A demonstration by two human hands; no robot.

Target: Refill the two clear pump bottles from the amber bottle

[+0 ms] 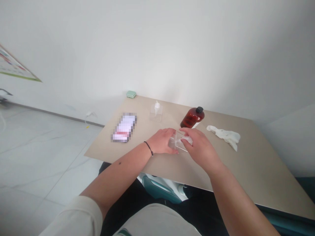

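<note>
Both hands at the clear bottle

The clear bottle [174,143] lies between my fingers, on its side over the table [256,167]. I judge I'm working at its white top [188,139]; the next move calls for a steady left hold while the right settles its grip. My left hand [162,141] curls around the body, palm inward; my right hand [198,144] arches over the top, thumb and forefinger narrowly spread. Whether they pinch it, I can't tell.
</note>
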